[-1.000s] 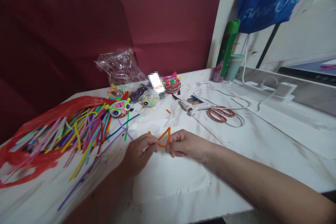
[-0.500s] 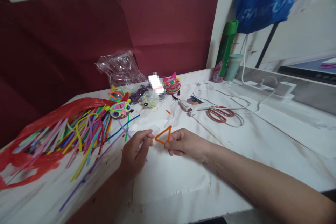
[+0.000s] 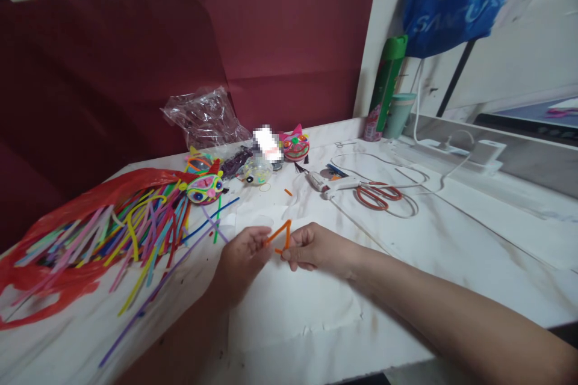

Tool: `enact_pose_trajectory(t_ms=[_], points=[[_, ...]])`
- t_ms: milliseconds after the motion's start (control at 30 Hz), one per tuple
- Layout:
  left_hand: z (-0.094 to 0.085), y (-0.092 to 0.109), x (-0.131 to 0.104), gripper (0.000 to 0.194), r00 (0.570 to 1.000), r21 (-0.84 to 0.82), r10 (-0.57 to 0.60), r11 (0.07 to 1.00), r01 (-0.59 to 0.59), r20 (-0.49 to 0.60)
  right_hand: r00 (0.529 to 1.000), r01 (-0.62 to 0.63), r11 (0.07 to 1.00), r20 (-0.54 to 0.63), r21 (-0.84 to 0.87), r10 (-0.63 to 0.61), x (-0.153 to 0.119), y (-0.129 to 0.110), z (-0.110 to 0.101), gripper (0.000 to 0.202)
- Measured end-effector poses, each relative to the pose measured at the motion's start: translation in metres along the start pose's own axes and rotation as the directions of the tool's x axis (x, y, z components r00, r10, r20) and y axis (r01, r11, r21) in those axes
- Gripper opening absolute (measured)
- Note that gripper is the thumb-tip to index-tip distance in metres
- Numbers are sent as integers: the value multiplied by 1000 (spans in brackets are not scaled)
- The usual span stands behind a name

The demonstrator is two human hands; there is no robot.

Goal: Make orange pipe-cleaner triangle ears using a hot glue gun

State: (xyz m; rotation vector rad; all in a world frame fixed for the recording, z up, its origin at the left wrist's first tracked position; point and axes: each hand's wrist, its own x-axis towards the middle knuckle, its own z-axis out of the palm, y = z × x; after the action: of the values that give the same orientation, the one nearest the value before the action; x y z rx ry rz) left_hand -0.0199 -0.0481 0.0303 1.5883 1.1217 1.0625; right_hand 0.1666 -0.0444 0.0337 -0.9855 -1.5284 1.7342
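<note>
An orange pipe cleaner (image 3: 288, 230) bent into a triangle is held between my two hands, above a white sheet of paper (image 3: 293, 307). My right hand (image 3: 311, 248) pinches its right side between thumb and fingers. On the other side, my left hand (image 3: 248, 249) has its fingers closed around the triangle's left corner, which they hide. A short orange piece (image 3: 288, 192) lies on the table beyond the hands.
To the left, a red plastic bag (image 3: 67, 216) holds many coloured pipe cleaners (image 3: 135, 222). Decorated animal-face crafts (image 3: 205, 187) sit behind. A white glue gun (image 3: 336, 183), orange-handled scissors (image 3: 377, 195) and a cable lie to the right. A green spray can (image 3: 388, 87) stands beside a cup (image 3: 400, 115).
My left hand has moved right and closed on the triangle's left corner. The triangle has shifted slightly and turned in my right hand's pinch.
</note>
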Motion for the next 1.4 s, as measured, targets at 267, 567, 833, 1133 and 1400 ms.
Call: enact_pose_trajectory(t_ms=[267,567,833,1133,1400], points=[[14,0,-2,13,985,-75,-89,992,101,150,999,21,1000,-27,15,-21,0,3,2,28],[23,-7,-18,10,983,371,182,912,-177,22,1000,-9,999,28,-52,10,-1,0,-4,33],[26,-3,-35,10,726,340,279,741,-579,629,969,-1,981,-241,-195,-47,4,-1,-10,45],[25,-10,-13,7,989,62,-121,991,116,89,983,15,996,-179,-91,-31,4,5,-1,47],[21,-2,-5,19,988,-189,-141,970,150,60,996,13,984,-89,-176,-28,1,13,3,40]])
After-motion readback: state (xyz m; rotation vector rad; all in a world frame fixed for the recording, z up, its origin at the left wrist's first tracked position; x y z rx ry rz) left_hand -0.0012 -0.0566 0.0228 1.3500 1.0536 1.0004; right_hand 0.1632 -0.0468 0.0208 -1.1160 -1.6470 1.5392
